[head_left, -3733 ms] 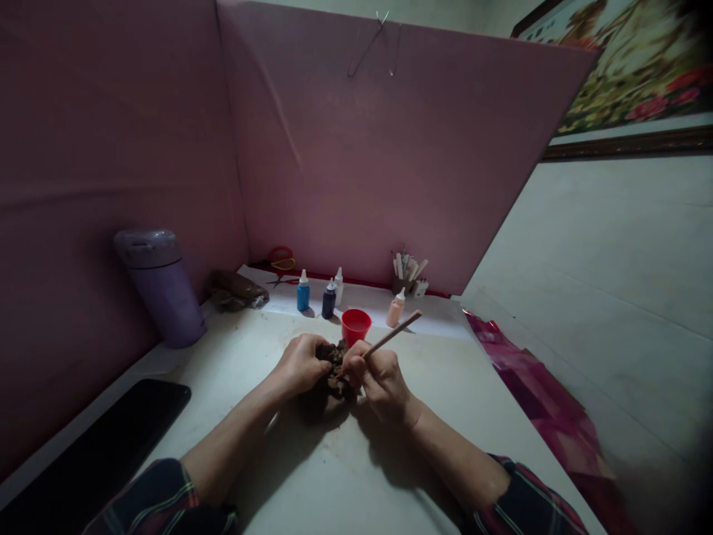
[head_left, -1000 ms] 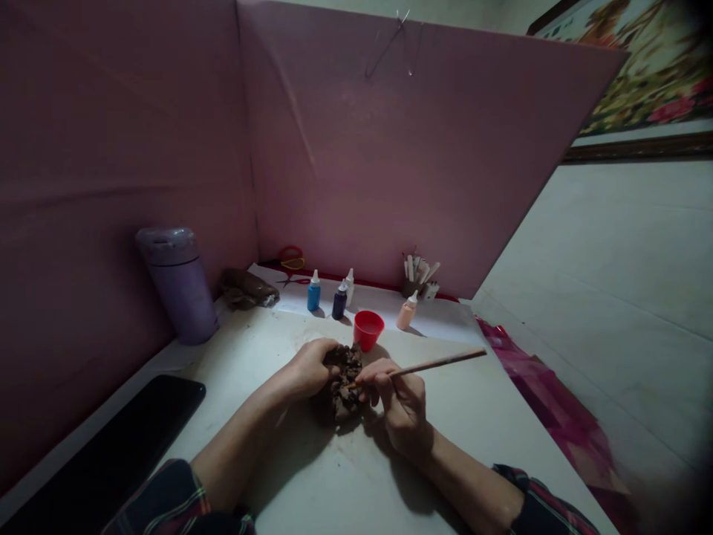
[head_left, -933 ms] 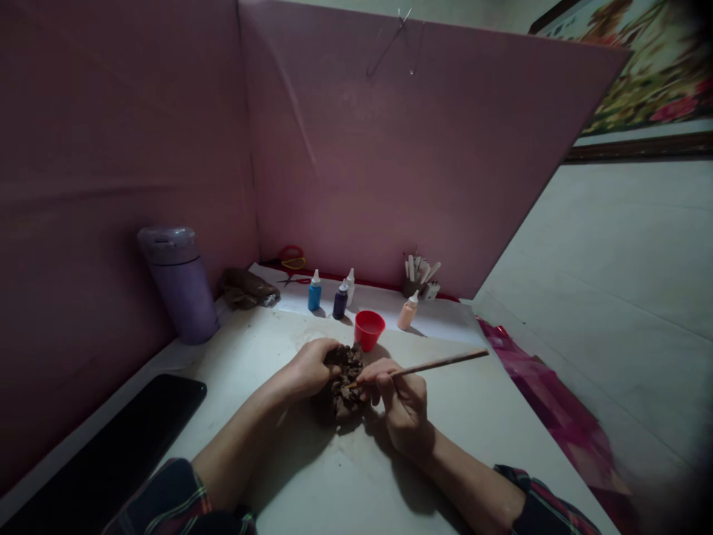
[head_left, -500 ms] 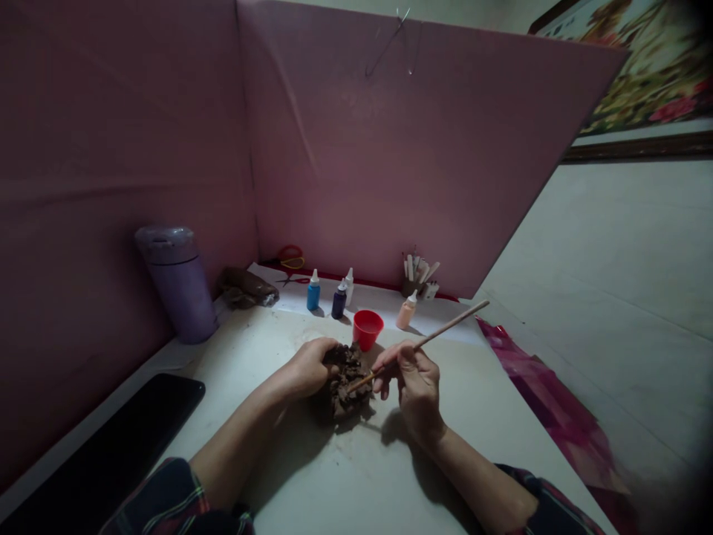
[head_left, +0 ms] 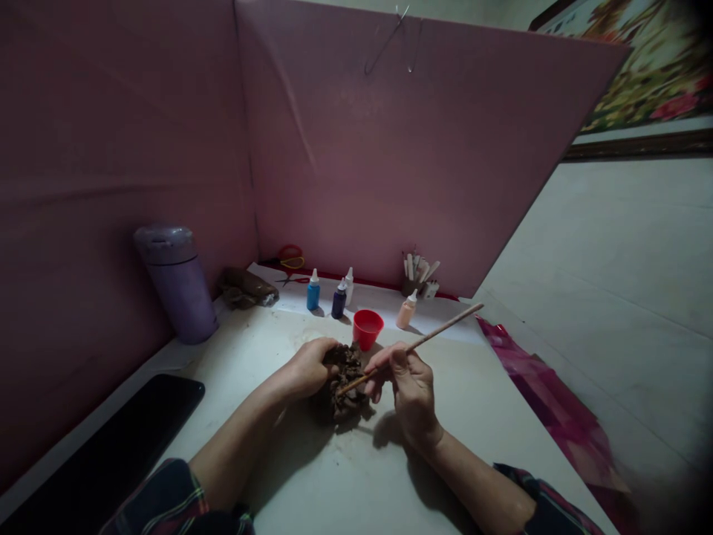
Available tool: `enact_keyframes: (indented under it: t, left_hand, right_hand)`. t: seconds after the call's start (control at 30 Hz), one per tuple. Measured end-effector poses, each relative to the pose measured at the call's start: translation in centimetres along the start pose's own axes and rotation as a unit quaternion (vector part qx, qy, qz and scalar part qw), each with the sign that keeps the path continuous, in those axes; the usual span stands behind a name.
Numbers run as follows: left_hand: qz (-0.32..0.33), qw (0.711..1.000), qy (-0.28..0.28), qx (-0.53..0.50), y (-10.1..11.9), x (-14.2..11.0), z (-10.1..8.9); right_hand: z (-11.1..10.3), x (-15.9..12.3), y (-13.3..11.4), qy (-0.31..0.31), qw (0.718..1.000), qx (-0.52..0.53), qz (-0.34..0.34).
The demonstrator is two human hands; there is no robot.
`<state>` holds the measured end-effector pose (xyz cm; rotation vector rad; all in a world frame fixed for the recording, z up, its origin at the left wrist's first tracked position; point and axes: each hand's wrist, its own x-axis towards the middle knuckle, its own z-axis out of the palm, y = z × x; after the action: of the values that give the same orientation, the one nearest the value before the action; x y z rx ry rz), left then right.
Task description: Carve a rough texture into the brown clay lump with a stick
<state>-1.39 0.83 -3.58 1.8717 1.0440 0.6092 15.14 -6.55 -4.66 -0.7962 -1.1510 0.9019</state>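
Note:
A rough, lumpy piece of brown clay (head_left: pixel 350 405) rests on the white tabletop in front of me. My left hand (head_left: pixel 312 366) grips its left side, thumb on top and the other fingers mostly hidden behind it. In my right hand (head_left: pixel 409 390) a thin wooden stick (head_left: pixel 445 325) is pinched like a pencil. The stick slants down to the left, and its lower tip touches the clay's upper surface. Just behind the clay stands a red cup (head_left: pixel 368 329).
Small bottles in blue (head_left: pixel 313 291), dark purple (head_left: pixel 339 301), white and peach (head_left: pixel 406 310) stand behind the cup. Farther back are scissors (head_left: pixel 292 256) and a pot of tools (head_left: pixel 415 279). A purple tumbler (head_left: pixel 178 286), a brown wrapped lump (head_left: pixel 245 287) and a black slab (head_left: pixel 128 446) lie left.
My right hand has shifted slightly left with the stick, so its tip now sits farther left on the clay. My left hand and the clay stay in place.

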Motion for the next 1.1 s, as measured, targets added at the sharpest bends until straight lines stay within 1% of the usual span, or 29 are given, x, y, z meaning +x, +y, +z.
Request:
enact_keyframes:
  t: [0.13,0.23,0.3,0.37,0.47,0.67,0.87,0.97,1.03,1.1]
  left_hand:
    - [0.004,1.000,-0.012,0.000,-0.2,0.0,0.0]
    - [0.009,1.000,-0.016,0.000,-0.3,0.1,0.1]
    - [0.003,1.000,-0.009,0.003,-0.2,0.1,0.1]
    - [-0.003,1.000,-0.005,0.004,0.0,0.0,0.1]
    - [0.000,1.000,-0.007,0.009,0.2,-0.1,0.1]
    - [-0.001,1.000,-0.003,0.013,-0.1,0.1,0.1]
    - [0.002,1.000,-0.006,0.007,-0.2,0.1,0.0]
    - [-0.004,1.000,0.001,0.005,-0.2,0.1,0.0]
    - [-0.002,1.000,0.002,0.005,-0.3,0.0,0.0]
    - [0.006,1.000,0.000,0.002,-0.4,0.0,0.1]
  right_hand:
    - [0.7,-0.2,0.3,-0.009,0.999,-0.013,0.037]
    - [0.8,-0.2,0.5,-0.015,0.998,-0.007,0.056]
    - [0.6,0.0,0.5,-0.012,0.999,0.008,0.052]
    - [0.3,0.2,0.6,0.003,0.999,0.024,0.036]
    - [-0.2,0.5,0.6,0.016,0.999,0.025,0.022]
    - [-0.1,0.4,0.2,-0.004,1.000,-0.020,0.010]
    - [0.5,-0.2,0.1,-0.029,0.997,-0.065,0.025]
    - [0.3,-0.3,-0.2,-0.021,0.997,-0.078,0.005]
    - [0.1,-0.4,-0.4,0.001,0.997,-0.074,-0.030]
    - [0.0,-0.3,-0.7,0.029,0.996,-0.048,-0.063]
